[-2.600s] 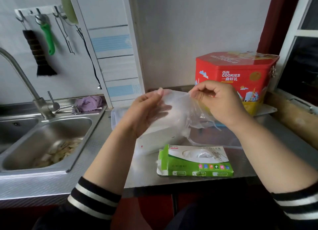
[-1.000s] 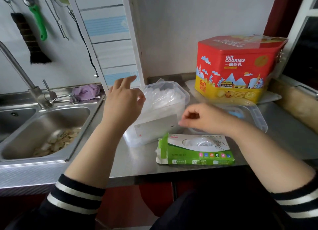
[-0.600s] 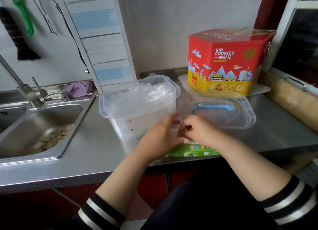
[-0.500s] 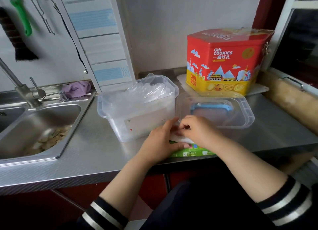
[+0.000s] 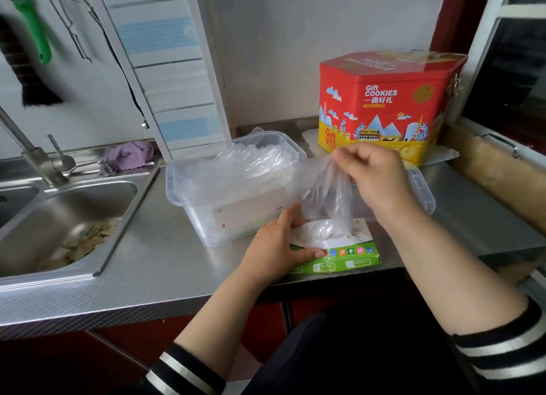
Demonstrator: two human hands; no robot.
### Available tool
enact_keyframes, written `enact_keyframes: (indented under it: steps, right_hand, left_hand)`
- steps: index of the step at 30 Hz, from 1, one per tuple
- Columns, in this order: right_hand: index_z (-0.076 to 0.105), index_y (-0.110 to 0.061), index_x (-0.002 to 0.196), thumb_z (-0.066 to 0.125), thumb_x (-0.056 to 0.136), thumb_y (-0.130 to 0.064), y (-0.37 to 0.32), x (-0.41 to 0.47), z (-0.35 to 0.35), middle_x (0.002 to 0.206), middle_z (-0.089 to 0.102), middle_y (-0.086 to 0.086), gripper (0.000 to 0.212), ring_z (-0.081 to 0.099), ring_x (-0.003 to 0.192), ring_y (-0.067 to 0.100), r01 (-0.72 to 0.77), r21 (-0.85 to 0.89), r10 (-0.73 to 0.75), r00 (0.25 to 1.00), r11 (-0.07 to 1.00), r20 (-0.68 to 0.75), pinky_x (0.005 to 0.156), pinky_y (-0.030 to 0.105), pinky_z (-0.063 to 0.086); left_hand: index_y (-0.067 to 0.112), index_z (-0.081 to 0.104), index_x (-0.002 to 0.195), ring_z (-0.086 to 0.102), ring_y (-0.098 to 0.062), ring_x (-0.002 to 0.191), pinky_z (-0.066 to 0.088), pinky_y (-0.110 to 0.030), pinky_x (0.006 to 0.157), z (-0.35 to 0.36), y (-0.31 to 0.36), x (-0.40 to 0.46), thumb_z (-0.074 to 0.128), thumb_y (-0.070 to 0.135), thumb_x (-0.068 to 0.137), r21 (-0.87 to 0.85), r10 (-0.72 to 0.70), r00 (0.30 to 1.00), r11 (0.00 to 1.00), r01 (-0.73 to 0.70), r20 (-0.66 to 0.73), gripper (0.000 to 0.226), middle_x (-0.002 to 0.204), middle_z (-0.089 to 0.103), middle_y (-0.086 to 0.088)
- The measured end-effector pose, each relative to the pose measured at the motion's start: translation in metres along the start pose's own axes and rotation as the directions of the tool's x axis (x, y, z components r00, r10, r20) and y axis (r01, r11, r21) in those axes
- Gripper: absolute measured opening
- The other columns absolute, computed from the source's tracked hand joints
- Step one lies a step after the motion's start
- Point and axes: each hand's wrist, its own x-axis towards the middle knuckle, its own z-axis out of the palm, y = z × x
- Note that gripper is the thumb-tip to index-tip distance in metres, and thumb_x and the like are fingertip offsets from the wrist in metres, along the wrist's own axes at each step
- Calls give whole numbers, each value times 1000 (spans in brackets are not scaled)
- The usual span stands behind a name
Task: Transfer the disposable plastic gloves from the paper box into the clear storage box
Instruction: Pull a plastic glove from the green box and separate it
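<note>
Head view: right hand [image 5: 373,179] fingers pinch glove [image 5: 325,194] above paper box [image 5: 339,257]; left hand [image 5: 277,248] presses it.

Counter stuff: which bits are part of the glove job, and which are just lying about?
In the job:
glove, pinched by right hand
paper box, steadied by left hand
clear box
lid

Just about:
cookie tin
purple cloth
sink
brush
</note>
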Motion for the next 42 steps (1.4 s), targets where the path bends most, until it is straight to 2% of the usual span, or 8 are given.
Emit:
enact_keyframes:
  steps: [9,12,16,21,26,33,36,42]
  right_hand:
    - [70,-30,82,68,88,-18,-28,9,-14,70,69,-24,13,60,72,-9,113,133,-102,991,985,-86,74,11,45]
    - [70,-32,82,69,87,-18,-31,7,-13,72,69,-25,14,60,74,-9,163,117,-150,982,980,-112,75,12,45]
    - [71,-27,94,69,86,-20,-36,-2,-2,81,68,-28,11,63,82,-9,321,8,-319,943,947,-95,79,10,46]
    - [75,-9,101,66,90,-23,-31,8,29,108,71,-1,20,68,96,17,658,-355,-705,709,664,-3,89,29,52]
    - [74,-9,106,64,90,-20,-25,40,66,114,71,3,21,67,100,23,697,-476,-778,627,536,42,88,35,53]
    - [58,-31,130,60,91,-41,-13,74,119,136,57,-2,41,48,127,19,527,-563,-172,808,636,563,105,34,39]
    - [50,-33,138,65,88,-41,-19,86,131,141,50,-4,52,50,122,15,415,-588,159,708,694,688,91,23,37]
    - [46,-23,142,59,93,-15,-20,98,152,145,46,-3,52,44,132,19,451,-634,450,454,629,769,105,25,36]
  left_hand:
    - [24,71,99,64,-3,95,49,-30,91,-33,15,6,43,67,88,-272,-72,992,961,41,-104,52,99,71,12]
    - [14,71,78,70,-14,79,52,-29,75,-66,38,12,15,79,84,-580,-184,976,810,82,-119,87,81,75,-3]
    - [7,67,108,68,-24,98,53,-30,77,-106,62,30,12,79,65,-837,-107,987,524,159,121,101,106,72,-14]
    - [17,66,83,69,-7,67,56,-22,62,-136,77,45,42,29,99,-865,-33,999,501,28,14,32,68,70,5]
    - [14,62,109,68,-11,65,52,-23,53,-152,56,56,38,7,103,-805,-211,959,592,-30,-191,26,80,71,1]
    - [29,37,139,71,-19,68,60,-38,61,-159,-5,56,30,1,98,-538,-438,824,819,201,-359,50,102,68,-3]
    - [37,35,139,66,-24,84,55,-41,75,-155,-29,58,36,6,93,-31,-328,835,936,351,-441,55,99,70,0]
    - [29,54,134,47,-30,118,38,-35,82,-156,-39,60,46,5,91,546,-223,897,729,414,-382,50,121,60,-10]
